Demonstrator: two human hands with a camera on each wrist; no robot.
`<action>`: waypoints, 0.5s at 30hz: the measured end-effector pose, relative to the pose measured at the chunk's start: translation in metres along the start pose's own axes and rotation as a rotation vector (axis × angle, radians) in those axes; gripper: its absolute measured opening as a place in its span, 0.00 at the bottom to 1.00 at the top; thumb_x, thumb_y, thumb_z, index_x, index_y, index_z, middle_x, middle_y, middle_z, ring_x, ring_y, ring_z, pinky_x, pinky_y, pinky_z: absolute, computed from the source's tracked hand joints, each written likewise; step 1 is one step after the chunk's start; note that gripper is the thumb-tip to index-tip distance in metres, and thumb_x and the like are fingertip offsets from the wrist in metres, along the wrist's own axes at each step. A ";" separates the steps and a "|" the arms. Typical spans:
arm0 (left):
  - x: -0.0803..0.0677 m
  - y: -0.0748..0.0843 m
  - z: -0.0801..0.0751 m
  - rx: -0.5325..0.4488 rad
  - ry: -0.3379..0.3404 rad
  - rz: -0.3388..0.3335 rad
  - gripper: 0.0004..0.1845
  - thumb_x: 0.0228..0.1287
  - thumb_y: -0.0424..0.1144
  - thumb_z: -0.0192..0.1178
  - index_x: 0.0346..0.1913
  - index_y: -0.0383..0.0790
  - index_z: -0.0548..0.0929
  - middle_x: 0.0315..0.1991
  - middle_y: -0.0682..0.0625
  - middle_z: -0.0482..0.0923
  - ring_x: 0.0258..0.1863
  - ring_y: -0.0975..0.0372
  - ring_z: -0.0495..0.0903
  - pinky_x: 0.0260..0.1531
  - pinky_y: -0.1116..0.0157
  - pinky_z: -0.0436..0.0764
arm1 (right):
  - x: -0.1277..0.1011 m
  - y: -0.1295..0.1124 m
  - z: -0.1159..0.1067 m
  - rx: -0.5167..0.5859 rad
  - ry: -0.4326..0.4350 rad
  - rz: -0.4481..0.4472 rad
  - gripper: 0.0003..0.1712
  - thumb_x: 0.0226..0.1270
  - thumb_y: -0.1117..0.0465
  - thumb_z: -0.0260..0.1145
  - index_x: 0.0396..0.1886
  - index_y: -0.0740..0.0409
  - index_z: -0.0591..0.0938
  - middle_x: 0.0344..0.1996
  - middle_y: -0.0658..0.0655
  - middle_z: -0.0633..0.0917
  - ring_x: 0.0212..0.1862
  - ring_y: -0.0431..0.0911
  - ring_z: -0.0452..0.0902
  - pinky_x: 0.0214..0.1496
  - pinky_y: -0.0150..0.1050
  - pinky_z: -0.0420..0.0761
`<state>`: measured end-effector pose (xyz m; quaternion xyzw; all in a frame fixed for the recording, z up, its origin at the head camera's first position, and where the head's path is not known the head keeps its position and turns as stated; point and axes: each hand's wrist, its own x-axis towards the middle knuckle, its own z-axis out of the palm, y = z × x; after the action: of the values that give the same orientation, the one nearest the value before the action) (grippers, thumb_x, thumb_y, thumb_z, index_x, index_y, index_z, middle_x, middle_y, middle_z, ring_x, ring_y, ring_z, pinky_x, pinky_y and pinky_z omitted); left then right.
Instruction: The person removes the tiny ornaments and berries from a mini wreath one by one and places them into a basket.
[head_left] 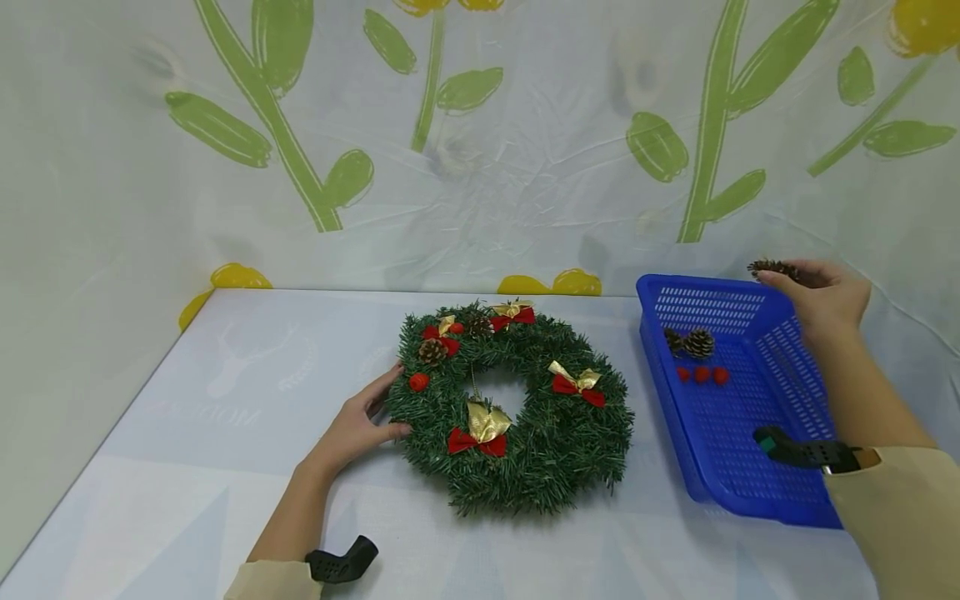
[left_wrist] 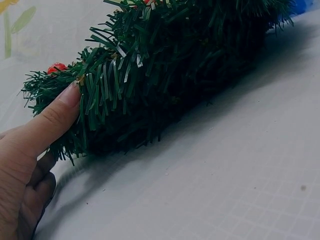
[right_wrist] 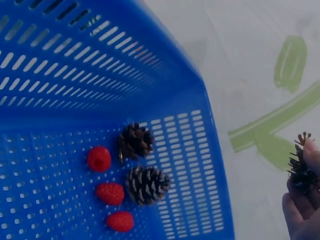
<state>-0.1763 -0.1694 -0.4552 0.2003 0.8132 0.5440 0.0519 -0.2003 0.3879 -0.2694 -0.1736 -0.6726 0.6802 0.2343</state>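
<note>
A green wreath (head_left: 555, 467) lies on the table, dressed with red and gold bows, a pine cone (head_left: 432, 352) and red berries (head_left: 418, 382). My left hand (head_left: 360, 429) grips its left edge; in the left wrist view the thumb (left_wrist: 62, 102) presses on the green strands, while the other fingers are partly hidden under the edge. My right hand (head_left: 828, 300) pinches a brown pine cone (head_left: 774, 268) between thumb and fingers, above the far right corner of a blue basket (head_left: 678, 446). The right wrist view shows that cone (right_wrist: 301, 172) at its right edge, partly cut off.
Inside the basket lie two more pine cones (right_wrist: 148, 185) and three red berries (right_wrist: 110, 193), near its far left corner. The white table (head_left: 225, 492) meets a pale wall covering (head_left: 540, 192) with painted green stems at the back.
</note>
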 end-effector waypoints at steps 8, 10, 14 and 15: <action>0.000 0.001 0.000 0.003 0.000 0.015 0.47 0.52 0.42 0.71 0.74 0.50 0.58 0.74 0.45 0.51 0.71 0.45 0.55 0.67 0.50 0.61 | 0.010 0.016 -0.012 -0.089 -0.001 0.083 0.11 0.43 0.64 0.79 0.27 0.44 0.89 0.24 0.36 0.82 0.35 0.31 0.72 0.30 0.16 0.76; 0.000 0.001 0.000 0.004 -0.001 0.017 0.47 0.51 0.42 0.71 0.74 0.50 0.58 0.74 0.45 0.51 0.71 0.46 0.55 0.67 0.51 0.61 | 0.013 0.020 -0.016 -0.092 -0.008 0.102 0.11 0.43 0.64 0.78 0.27 0.44 0.89 0.24 0.36 0.82 0.35 0.31 0.72 0.30 0.16 0.76; 0.000 0.001 -0.001 0.002 -0.002 0.016 0.47 0.51 0.41 0.71 0.73 0.49 0.58 0.74 0.44 0.51 0.71 0.46 0.55 0.67 0.51 0.61 | 0.017 0.031 -0.024 -0.081 -0.041 0.121 0.12 0.45 0.66 0.77 0.28 0.44 0.88 0.25 0.37 0.82 0.35 0.31 0.72 0.30 0.17 0.76; 0.000 0.001 -0.001 0.003 -0.002 0.016 0.47 0.51 0.41 0.71 0.73 0.50 0.58 0.74 0.44 0.51 0.71 0.45 0.54 0.67 0.51 0.61 | 0.018 0.034 -0.027 -0.070 -0.049 0.121 0.12 0.46 0.67 0.77 0.28 0.45 0.88 0.25 0.37 0.82 0.34 0.31 0.73 0.29 0.17 0.77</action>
<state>-0.1764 -0.1698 -0.4543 0.2077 0.8123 0.5429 0.0481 -0.2032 0.4208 -0.3031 -0.2051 -0.6897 0.6733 0.1700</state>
